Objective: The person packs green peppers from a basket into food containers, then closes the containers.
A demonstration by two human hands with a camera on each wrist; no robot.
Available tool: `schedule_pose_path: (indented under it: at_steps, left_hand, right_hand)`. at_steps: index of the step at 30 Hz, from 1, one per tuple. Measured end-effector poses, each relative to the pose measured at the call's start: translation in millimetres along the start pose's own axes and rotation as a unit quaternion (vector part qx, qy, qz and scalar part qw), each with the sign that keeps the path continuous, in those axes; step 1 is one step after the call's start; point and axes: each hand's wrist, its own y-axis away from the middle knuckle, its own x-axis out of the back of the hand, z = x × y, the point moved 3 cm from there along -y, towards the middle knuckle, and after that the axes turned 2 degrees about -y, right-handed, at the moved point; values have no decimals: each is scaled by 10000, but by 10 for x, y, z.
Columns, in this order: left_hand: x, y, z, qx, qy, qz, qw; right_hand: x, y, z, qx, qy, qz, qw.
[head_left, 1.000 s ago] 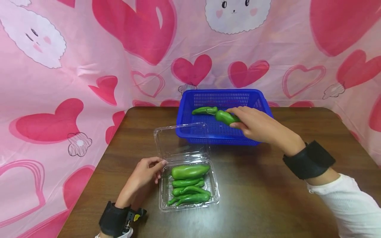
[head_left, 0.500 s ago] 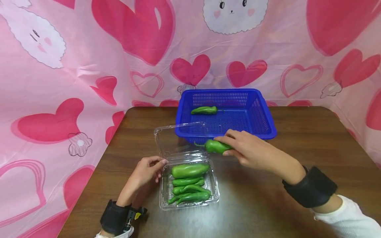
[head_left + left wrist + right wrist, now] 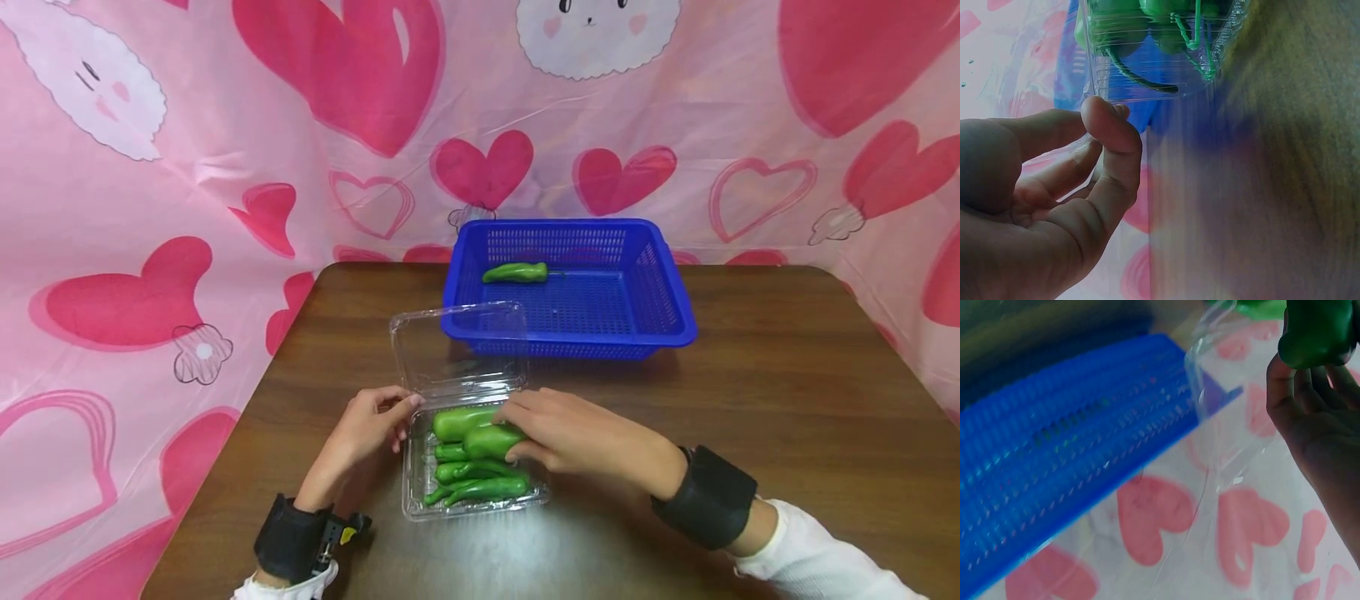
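Observation:
A clear plastic clamshell box [image 3: 412,504] lies with its lid [image 3: 457,346] raised, and several green peppers [image 3: 491,489] are in its base. My left hand [image 3: 371,429] pinches the box's left rim near the hinge; in the left wrist view the thumb [image 3: 1110,125] is at that edge. Over the box, my right hand [image 3: 566,429] grips a thick green pepper [image 3: 489,442], low above the other peppers and partly covering them. In the right wrist view the blunt end of this pepper [image 3: 1316,337] shows above the curled fingers.
Behind the box stands a blue plastic basket [image 3: 663,337] with one green pepper [image 3: 515,272] inside. The raised lid overlaps the basket's front left corner in the head view. A brown wooden table [image 3: 787,400] meets a pink heart-print cloth [image 3: 247,100] at the back and left.
My right hand has carried the pepper from the basket toward me and down over the clamshell box. One pepper stays in the basket. My left hand has kept its place on the rim.

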Motion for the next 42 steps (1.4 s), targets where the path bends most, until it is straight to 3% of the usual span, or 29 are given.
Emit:
schedule_pose_path:
  at_steps: [6, 14, 23, 31, 36, 42]
  left_hand:
    - [-5, -2, 12, 30, 8, -40, 10000]
    - [-49, -33, 23, -83, -104, -15, 9999]
    - [-45, -35, 20, -79, -89, 9, 9999]
    - [-38, -39, 11, -74, -77, -79, 9999]
    - [-14, -44, 19, -48, -72, -77, 9999]
    - [-9, -29, 6, 21, -39, -66, 10000]
  right_hand:
    - [-138, -116, -76, -168, -124, -71, 9998]
    - [-263, -219, -107, -558, -756, 104, 9955]
    - [-321, -260, -93, -150, 57, 771, 9969]
    - [-391, -204, 11, 637, 837, 935, 9901]
    - [-395, -167, 30, 628, 1136, 917, 9873]
    - [-391, -170, -17, 536, 958, 792, 9908]
